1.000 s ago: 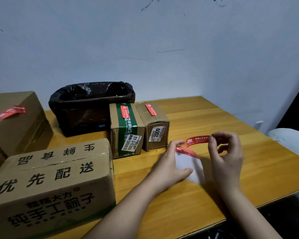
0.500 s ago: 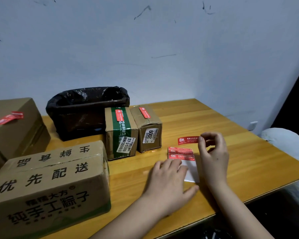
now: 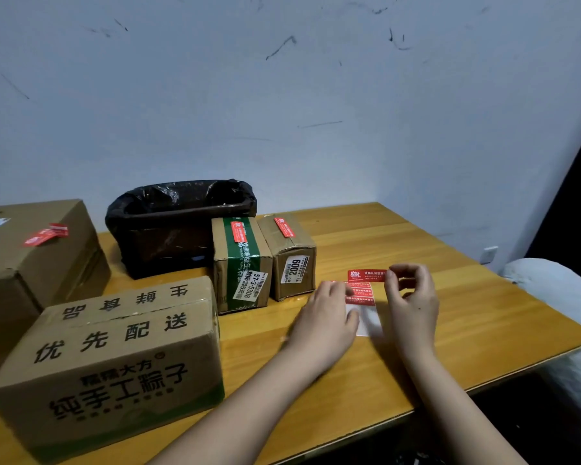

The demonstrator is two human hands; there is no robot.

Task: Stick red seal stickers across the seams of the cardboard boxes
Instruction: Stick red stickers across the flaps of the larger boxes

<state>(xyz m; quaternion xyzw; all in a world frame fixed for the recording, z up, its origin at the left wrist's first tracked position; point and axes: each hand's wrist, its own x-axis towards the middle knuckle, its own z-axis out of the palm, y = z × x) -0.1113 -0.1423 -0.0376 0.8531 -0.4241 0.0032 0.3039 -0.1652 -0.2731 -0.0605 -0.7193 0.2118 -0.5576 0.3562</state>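
Note:
My right hand [image 3: 411,297] pinches one end of a peeled red seal sticker [image 3: 366,275] just above the white sticker sheet [image 3: 366,313], which lies on the wooden table [image 3: 467,313] with two red stickers left at its top. My left hand [image 3: 327,317] lies flat on the sheet's left part. A large printed cardboard box [image 3: 114,357] stands at the front left with no sticker on its top seam. Two small boxes, one with green tape [image 3: 240,263] and one with a 2009 label [image 3: 291,260], each carry a red sticker on top. A big box [image 3: 31,253] at far left bears red stickers too.
A bin lined with a black bag [image 3: 178,226] stands behind the small boxes against the pale wall. The table's front edge runs diagonally at the lower right, with a white rounded object [image 3: 550,290] beyond it.
My left hand has laid the sticker sheet flat on the table and now rests on it. My right hand has pulled the red sticker fully off the sheet.

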